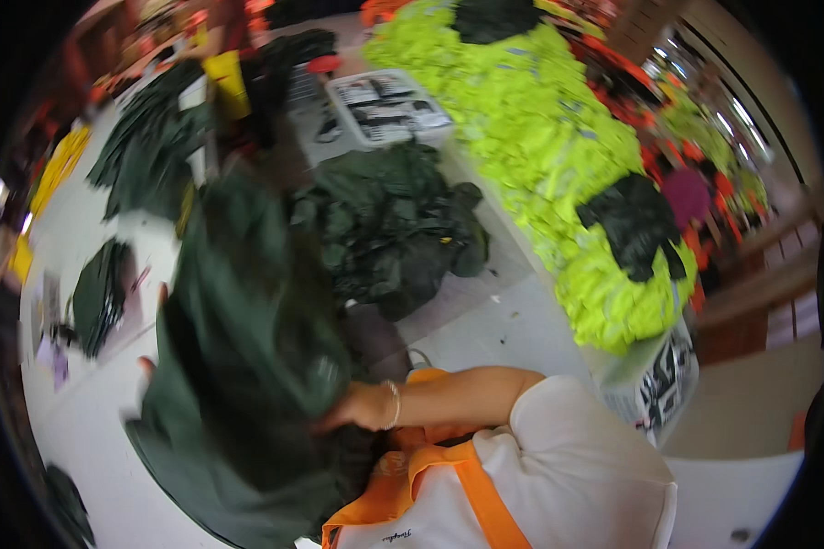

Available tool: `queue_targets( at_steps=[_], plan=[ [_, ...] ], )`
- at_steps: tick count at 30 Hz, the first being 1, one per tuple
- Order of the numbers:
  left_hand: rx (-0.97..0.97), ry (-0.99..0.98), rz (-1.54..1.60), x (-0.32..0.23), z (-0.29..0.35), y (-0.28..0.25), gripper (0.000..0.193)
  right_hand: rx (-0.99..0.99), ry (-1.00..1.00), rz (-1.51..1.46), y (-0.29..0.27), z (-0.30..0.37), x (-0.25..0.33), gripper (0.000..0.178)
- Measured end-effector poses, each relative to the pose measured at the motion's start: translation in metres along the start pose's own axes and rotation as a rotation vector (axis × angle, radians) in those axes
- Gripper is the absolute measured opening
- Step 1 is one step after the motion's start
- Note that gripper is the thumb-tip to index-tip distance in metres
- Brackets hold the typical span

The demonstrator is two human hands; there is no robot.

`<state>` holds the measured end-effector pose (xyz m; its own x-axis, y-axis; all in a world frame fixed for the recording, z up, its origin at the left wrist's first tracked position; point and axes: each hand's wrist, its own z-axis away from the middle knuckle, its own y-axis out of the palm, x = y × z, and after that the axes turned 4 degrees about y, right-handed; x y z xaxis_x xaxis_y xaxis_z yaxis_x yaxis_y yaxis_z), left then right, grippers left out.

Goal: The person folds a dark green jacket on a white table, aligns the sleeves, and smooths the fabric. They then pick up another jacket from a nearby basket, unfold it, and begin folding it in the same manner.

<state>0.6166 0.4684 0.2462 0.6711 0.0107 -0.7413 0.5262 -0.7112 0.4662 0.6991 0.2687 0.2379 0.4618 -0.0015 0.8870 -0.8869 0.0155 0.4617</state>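
- Dark-green, smooth-cloth garment (247, 311) spans both hands.
- Right hand (359, 408) grips its side; left hand (146, 366) mostly hidden behind, can't tell its grip.
- Hold it taut, clear of the crumpled dark-green cloth pile (384, 220) beyond right hand.

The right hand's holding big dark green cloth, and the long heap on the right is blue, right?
Not blue: the head view shows the long crumpled cloth heap is bright yellow-green. The right hand does hold the big dark green cloth.

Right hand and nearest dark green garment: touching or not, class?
Touching. The head view, though blurred, shows the right hand gripping the nearest dark green garment, without a gap.
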Motion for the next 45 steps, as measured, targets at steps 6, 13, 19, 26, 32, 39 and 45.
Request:
queue_targets(
  at_steps=[6,13,19,26,32,39,45],
  plan=[
    [0.412,-0.373,0.114,0.07,0.019,0.174,0.06,-0.545,-0.679,-0.136,-0.107,0.075,0.118,0.034],
    [0.945,-0.632,0.24,0.122,0.054,0.309,0.067,-0.6,-0.903,-0.497,-0.27,0.268,0.257,0.048],
    [0.956,-0.729,0.122,0.169,0.067,0.41,0.074,-0.786,-0.768,-0.462,-0.419,0.392,0.148,0.063],
    [0.17,-0.869,-0.192,0.236,0.016,0.54,0.028,-1.151,0.096,-0.028,-0.381,0.517,0.094,0.088],
    [-0.021,-0.914,0.097,0.331,0.014,0.625,0.024,-0.968,-0.278,0.17,-0.391,0.439,0.123,0.131],
    [-0.062,-0.668,0.146,0.403,-0.066,0.677,0.023,-1.058,-0.365,0.593,-0.491,0.43,0.229,0.144],
    [0.397,-0.528,0.33,0.454,-0.063,0.746,0.034,-1.155,-0.359,0.915,-0.622,0.389,0.295,0.068]
  ],
)
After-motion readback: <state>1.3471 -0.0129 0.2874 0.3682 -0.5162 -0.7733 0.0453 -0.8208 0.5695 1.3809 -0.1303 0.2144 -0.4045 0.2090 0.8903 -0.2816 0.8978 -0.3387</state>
